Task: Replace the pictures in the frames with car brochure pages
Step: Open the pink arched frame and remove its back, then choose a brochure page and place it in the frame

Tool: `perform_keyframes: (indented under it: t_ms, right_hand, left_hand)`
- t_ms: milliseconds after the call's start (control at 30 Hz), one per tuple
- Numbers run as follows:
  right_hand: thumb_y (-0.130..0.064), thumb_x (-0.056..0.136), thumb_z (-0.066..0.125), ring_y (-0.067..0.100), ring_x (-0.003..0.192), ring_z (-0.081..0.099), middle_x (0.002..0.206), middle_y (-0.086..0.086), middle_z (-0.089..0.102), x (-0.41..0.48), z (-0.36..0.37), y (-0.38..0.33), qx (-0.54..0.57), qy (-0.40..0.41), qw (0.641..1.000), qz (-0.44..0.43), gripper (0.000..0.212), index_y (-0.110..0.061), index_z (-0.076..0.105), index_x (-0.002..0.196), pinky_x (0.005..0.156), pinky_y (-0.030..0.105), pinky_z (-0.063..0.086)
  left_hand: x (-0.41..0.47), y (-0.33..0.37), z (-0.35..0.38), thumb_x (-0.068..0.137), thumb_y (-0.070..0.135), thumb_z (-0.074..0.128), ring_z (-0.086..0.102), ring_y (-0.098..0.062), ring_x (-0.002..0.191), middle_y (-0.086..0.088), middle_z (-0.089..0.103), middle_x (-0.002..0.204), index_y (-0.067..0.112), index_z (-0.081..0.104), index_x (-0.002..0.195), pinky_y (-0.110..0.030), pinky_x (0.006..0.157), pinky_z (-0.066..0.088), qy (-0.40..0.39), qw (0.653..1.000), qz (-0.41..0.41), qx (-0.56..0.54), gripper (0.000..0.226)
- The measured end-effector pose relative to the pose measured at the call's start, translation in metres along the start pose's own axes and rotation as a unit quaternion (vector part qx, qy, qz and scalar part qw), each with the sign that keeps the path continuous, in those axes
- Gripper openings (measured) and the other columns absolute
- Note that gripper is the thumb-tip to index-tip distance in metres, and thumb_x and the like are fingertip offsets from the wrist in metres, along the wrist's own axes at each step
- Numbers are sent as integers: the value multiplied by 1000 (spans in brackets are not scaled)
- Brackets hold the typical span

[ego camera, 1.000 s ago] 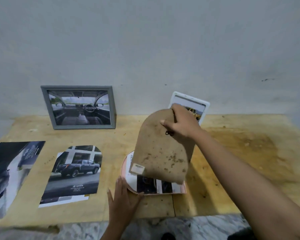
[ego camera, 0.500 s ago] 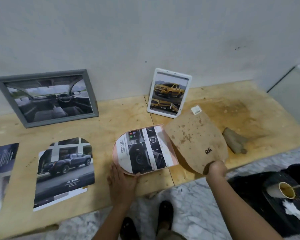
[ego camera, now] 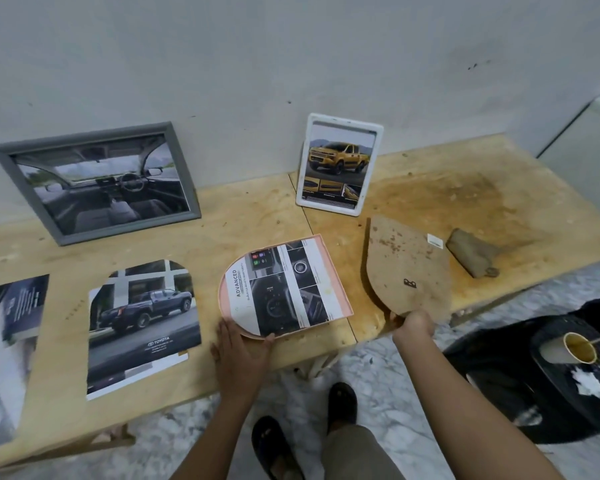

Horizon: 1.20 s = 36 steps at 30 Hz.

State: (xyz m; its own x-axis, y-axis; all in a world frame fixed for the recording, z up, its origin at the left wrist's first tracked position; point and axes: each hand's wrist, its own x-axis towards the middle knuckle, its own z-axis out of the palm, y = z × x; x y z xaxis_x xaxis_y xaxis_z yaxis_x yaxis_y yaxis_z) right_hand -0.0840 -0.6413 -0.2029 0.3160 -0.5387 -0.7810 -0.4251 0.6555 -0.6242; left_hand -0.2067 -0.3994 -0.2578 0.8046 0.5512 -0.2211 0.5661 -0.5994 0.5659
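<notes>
pink frame (ego camera: 334, 271) page: "ADVANCED" | arched page (ego camera: 142, 323), lower left: "TOYOTA" | left hand (ego camera: 241, 351) flat, touching pink frame | right hand (ego camera: 414, 327) grips backing board (ego camera: 406, 268)

A stained plywood table (ego camera: 430, 188) stands against a grey wall (ego camera: 291, 46) on marbled floor (ego camera: 378, 368).

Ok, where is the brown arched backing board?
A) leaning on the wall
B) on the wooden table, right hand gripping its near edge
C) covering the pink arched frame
B: the brown arched backing board lies on the wooden table, right hand gripping its edge.
</notes>
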Motion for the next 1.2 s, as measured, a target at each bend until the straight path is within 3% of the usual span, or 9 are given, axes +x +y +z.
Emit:
perform_keyframes:
  t_ms: [133, 300, 500, 600, 767, 900, 1000, 1067, 1200]
  right_hand:
    - [-5, 86, 51, 26, 67, 56, 79, 14, 60, 7, -1, 9, -240, -11, 968, -72, 8, 2, 55, 87, 57, 34, 44]
    - [-30, 90, 59, 22, 48, 54, 54, 11, 55, 12, -16, 8, -534, -59, 803, -260, 43, 1, 57, 60, 43, 25, 36]
    - [-15, 88, 56, 26, 68, 51, 71, 11, 57, -17, 5, 27, -526, -185, 727, -401, 20, 0, 56, 74, 56, 29, 37]
    - [-12, 87, 59, 19, 71, 51, 75, 8, 59, -34, 25, 42, -547, -296, 649, -437, 9, -4, 60, 84, 53, 18, 35]
    - [-31, 83, 67, 27, 96, 50, 100, 13, 52, -38, 48, 63, -682, -268, 523, -435, 36, -5, 51, 102, 75, 30, 41]
    - [-42, 78, 71, 29, 107, 50, 112, 11, 51, -44, 55, 65, -694, -244, 537, -413, 58, -5, 48, 116, 82, 36, 46]
    - [-30, 78, 74, 24, 81, 50, 82, 3, 49, -47, 59, 62, -626, -275, 617, -389, 36, -10, 47, 90, 57, 27, 38]
    - [-18, 81, 71, 20, 68, 40, 67, -1, 40, -46, 61, 59, -574, -298, 667, -371, 34, -14, 39, 72, 51, 24, 28]
    - [-16, 89, 62, 20, 65, 44, 72, 6, 49, -43, 61, 51, -556, -317, 681, -356, 23, -10, 43, 76, 56, 29, 34]
  left_hand:
    - [-4, -3, -1, 85, 54, 54, -1, -21, 146, -13, 4, 157, 4, 5, 149, -35, 116, -6, 0, 1000, -1, -13, 95]
    - [-6, -6, -3, 86, 55, 52, -4, -20, 146, -12, 0, 158, 4, 1, 149, -31, 115, -7, -1, 1000, -1, -23, 96]
    - [-7, -6, -4, 87, 55, 50, -8, -21, 145, -13, -6, 157, 3, -3, 148, -33, 115, -7, -9, 1000, 4, -16, 96]
    - [-7, -6, -5, 88, 54, 49, -9, -21, 145, -13, -8, 157, 3, -5, 148, -33, 115, -6, -16, 1000, 2, -15, 95]
    - [-5, -8, -6, 84, 66, 38, -10, -21, 145, -14, -11, 156, 4, -9, 147, -32, 115, -7, -27, 1000, 4, -2, 100]
    - [-6, -10, -7, 77, 76, 28, -11, -21, 145, -14, -12, 156, 4, -11, 147, -32, 115, -6, -37, 999, 5, 6, 108]
    - [-5, -12, -7, 63, 82, 12, -10, -21, 145, -14, -11, 156, 4, -12, 147, -30, 114, -7, -33, 999, 1, 10, 117]
    - [-4, -13, -7, 71, 82, 24, -10, -21, 145, -14, -11, 156, 5, -12, 147, -28, 113, -8, -33, 999, 6, 8, 114]
    - [-5, -14, -7, 67, 82, 17, -8, -20, 145, -13, -8, 157, 7, -8, 148, -28, 114, -5, -28, 999, 12, 9, 114]
